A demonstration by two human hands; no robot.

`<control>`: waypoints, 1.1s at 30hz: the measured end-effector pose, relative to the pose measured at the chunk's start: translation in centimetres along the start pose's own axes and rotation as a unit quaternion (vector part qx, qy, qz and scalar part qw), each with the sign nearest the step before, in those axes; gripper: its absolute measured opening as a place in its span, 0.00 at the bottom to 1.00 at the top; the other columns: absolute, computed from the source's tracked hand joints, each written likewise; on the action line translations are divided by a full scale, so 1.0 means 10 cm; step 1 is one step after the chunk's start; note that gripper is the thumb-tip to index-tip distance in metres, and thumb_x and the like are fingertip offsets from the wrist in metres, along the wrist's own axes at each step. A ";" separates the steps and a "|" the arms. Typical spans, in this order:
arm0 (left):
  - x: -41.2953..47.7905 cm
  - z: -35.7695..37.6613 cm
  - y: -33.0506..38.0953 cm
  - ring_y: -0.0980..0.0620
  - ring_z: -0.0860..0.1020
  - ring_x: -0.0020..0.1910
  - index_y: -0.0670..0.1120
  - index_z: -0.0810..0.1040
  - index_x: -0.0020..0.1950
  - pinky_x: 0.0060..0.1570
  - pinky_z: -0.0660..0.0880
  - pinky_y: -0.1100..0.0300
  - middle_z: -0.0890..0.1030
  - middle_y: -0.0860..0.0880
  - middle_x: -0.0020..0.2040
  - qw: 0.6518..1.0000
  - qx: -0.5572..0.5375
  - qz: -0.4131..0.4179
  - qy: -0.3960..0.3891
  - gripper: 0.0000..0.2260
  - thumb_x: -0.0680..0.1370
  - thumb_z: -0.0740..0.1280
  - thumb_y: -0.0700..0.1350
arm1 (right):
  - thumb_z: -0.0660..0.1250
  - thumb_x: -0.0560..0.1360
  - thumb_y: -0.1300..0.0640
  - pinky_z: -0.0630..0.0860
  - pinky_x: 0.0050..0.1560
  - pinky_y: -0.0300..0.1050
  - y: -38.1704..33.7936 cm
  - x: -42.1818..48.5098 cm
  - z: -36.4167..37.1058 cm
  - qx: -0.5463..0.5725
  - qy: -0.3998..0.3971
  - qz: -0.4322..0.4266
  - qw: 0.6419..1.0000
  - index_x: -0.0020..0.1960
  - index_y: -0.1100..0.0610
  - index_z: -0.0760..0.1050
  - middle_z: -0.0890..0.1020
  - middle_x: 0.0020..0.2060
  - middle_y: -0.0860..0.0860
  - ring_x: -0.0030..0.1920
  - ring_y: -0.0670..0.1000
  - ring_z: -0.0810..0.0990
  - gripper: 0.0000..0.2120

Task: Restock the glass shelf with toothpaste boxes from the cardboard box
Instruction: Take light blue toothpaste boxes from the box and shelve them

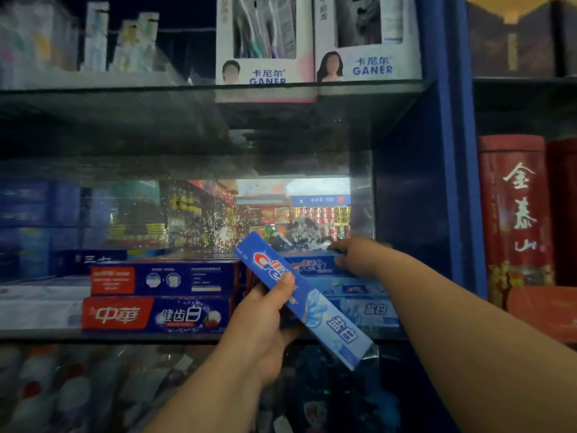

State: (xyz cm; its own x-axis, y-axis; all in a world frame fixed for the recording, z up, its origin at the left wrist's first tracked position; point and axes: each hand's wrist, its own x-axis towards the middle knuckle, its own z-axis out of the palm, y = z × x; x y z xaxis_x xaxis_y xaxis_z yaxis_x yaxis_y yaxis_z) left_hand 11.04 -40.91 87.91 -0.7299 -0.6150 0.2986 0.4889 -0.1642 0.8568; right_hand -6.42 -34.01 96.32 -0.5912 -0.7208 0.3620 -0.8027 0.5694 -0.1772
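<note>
My left hand (265,329) grips a blue Crest toothpaste box (315,310) around its middle, holding it tilted in front of the glass shelf (43,333). My right hand (354,256) reaches deep to the right and rests on the top Crest box (312,266) of a stack of light-blue Crest boxes (371,310); whether it grips that box is unclear. Left of that stack lie red-and-blue toothpaste boxes (156,314), two high. The cardboard box is out of view.
A mirror (203,214) backs the shelf. The glass shelf above (125,89) carries white Ganer toothbrush boxes (265,51). A blue upright (449,151) bounds the shelf on the right, with red tins (515,214) beyond. Bottles (62,389) stand below.
</note>
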 end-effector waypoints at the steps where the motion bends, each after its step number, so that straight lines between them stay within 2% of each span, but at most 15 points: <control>1: 0.01 0.00 0.02 0.39 0.80 0.51 0.43 0.76 0.59 0.50 0.78 0.41 0.81 0.40 0.53 1.000 0.000 -0.001 0.002 0.11 0.79 0.64 0.44 | 0.58 0.81 0.54 0.64 0.69 0.53 0.01 0.05 0.02 0.000 -0.017 -0.004 1.000 0.73 0.46 0.65 0.67 0.73 0.52 0.70 0.58 0.67 0.21; 4: 0.04 -0.01 0.07 0.38 0.79 0.54 0.41 0.76 0.58 0.51 0.78 0.41 0.81 0.39 0.53 1.000 -0.002 -0.019 0.005 0.10 0.79 0.64 0.44 | 0.59 0.80 0.54 0.66 0.69 0.51 0.04 0.16 0.05 -0.007 -0.045 -0.015 0.999 0.72 0.48 0.66 0.68 0.72 0.53 0.68 0.57 0.69 0.20; 7: 0.05 0.00 0.05 0.38 0.80 0.54 0.39 0.77 0.59 0.43 0.80 0.46 0.81 0.38 0.56 0.999 0.007 -0.044 0.001 0.12 0.79 0.64 0.44 | 0.58 0.81 0.54 0.63 0.70 0.51 0.07 0.17 0.07 -0.039 -0.066 -0.034 0.996 0.72 0.50 0.68 0.67 0.72 0.52 0.70 0.56 0.68 0.19; 9: 0.05 0.02 0.00 0.40 0.81 0.51 0.39 0.77 0.58 0.39 0.80 0.48 0.82 0.38 0.54 0.999 0.003 -0.048 0.008 0.12 0.79 0.64 0.44 | 0.57 0.81 0.55 0.63 0.70 0.50 0.09 0.15 0.06 -0.064 -0.082 -0.043 0.994 0.71 0.51 0.70 0.68 0.72 0.52 0.69 0.55 0.68 0.18; 13: 0.03 0.06 -0.04 0.41 0.81 0.48 0.38 0.78 0.55 0.40 0.78 0.47 0.83 0.39 0.48 0.999 -0.005 -0.049 0.019 0.11 0.79 0.64 0.45 | 0.59 0.80 0.56 0.64 0.70 0.53 0.13 0.15 0.02 -0.100 -0.089 -0.044 0.990 0.70 0.50 0.71 0.71 0.70 0.52 0.69 0.55 0.70 0.18; 15: 0.01 0.07 -0.04 0.42 0.81 0.45 0.39 0.78 0.53 0.42 0.78 0.46 0.83 0.40 0.45 0.998 -0.011 -0.049 0.027 0.10 0.79 0.64 0.44 | 0.59 0.80 0.56 0.65 0.70 0.52 0.11 0.11 -0.01 -0.079 -0.068 -0.043 0.994 0.71 0.49 0.69 0.71 0.70 0.52 0.68 0.56 0.70 0.19; 17: 0.00 0.08 -0.04 0.43 0.81 0.45 0.39 0.77 0.52 0.43 0.78 0.45 0.83 0.41 0.45 0.998 -0.014 -0.047 0.031 0.09 0.79 0.64 0.44 | 0.61 0.79 0.52 0.70 0.65 0.49 0.08 0.06 -0.04 -0.010 -0.028 -0.062 0.998 0.67 0.50 0.73 0.75 0.66 0.51 0.62 0.54 0.74 0.17; 19: -0.01 0.08 -0.06 0.43 0.81 0.45 0.39 0.77 0.52 0.44 0.78 0.45 0.83 0.41 0.45 0.998 -0.019 -0.044 0.037 0.09 0.79 0.63 0.45 | 0.64 0.76 0.44 0.72 0.56 0.46 0.07 0.00 -0.03 0.043 -0.017 -0.084 0.995 0.59 0.49 0.78 0.80 0.55 0.47 0.54 0.51 0.76 0.16; 20: -0.02 0.09 -0.07 0.43 0.80 0.45 0.39 0.77 0.52 0.44 0.78 0.45 0.82 0.40 0.45 0.998 -0.019 -0.042 0.040 0.10 0.79 0.63 0.45 | 0.66 0.73 0.40 0.72 0.57 0.47 0.06 -0.04 -0.01 0.036 -0.036 -0.089 0.995 0.58 0.48 0.78 0.79 0.52 0.46 0.54 0.50 0.77 0.18; 22: -0.02 0.10 -0.08 0.43 0.80 0.45 0.39 0.76 0.53 0.43 0.78 0.46 0.82 0.41 0.43 0.998 -0.018 -0.037 0.040 0.10 0.80 0.63 0.45 | 0.68 0.69 0.36 0.73 0.61 0.53 0.06 -0.09 0.05 -0.009 -0.077 -0.083 0.994 0.62 0.47 0.76 0.78 0.56 0.46 0.56 0.52 0.77 0.25; 25: -0.04 0.10 -0.08 0.44 0.80 0.42 0.39 0.77 0.50 0.40 0.78 0.47 0.83 0.42 0.39 0.998 -0.019 -0.031 0.046 0.10 0.80 0.62 0.45 | 0.68 0.73 0.43 0.73 0.61 0.53 0.08 -0.13 0.13 -0.012 -0.066 -0.091 0.994 0.65 0.49 0.74 0.77 0.60 0.50 0.56 0.53 0.76 0.23; 29: -0.05 0.08 -0.08 0.43 0.80 0.45 0.40 0.77 0.49 0.42 0.78 0.46 0.82 0.41 0.43 0.998 -0.019 -0.034 0.044 0.09 0.79 0.63 0.45 | 0.59 0.79 0.44 0.71 0.51 0.46 0.11 -0.18 0.07 0.038 -0.017 -0.107 0.993 0.67 0.51 0.73 0.78 0.55 0.51 0.51 0.52 0.75 0.19; 31: -0.04 0.07 -0.08 0.43 0.80 0.46 0.40 0.77 0.50 0.43 0.78 0.46 0.82 0.41 0.44 0.998 -0.020 -0.034 0.042 0.09 0.79 0.63 0.46 | 0.57 0.80 0.45 0.71 0.54 0.47 0.11 -0.16 0.01 0.026 -0.005 -0.111 0.993 0.66 0.51 0.73 0.77 0.59 0.52 0.55 0.54 0.75 0.19; 33: -0.04 0.07 -0.09 0.43 0.80 0.46 0.40 0.77 0.50 0.43 0.78 0.47 0.81 0.41 0.44 0.998 -0.021 -0.032 0.041 0.09 0.80 0.63 0.46 | 0.57 0.81 0.47 0.70 0.53 0.46 0.12 -0.12 0.02 0.022 -0.017 -0.112 0.993 0.64 0.52 0.73 0.77 0.57 0.52 0.56 0.55 0.75 0.16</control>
State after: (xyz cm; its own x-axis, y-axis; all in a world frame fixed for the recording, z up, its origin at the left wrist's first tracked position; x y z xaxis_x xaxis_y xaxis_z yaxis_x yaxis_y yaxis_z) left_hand 10.51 -39.95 87.35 -0.7194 -0.6629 0.2072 0.4633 -0.2359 0.8542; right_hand -6.68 -32.52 95.48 -0.3994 -0.8410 0.3649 -0.9165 0.3765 -0.1354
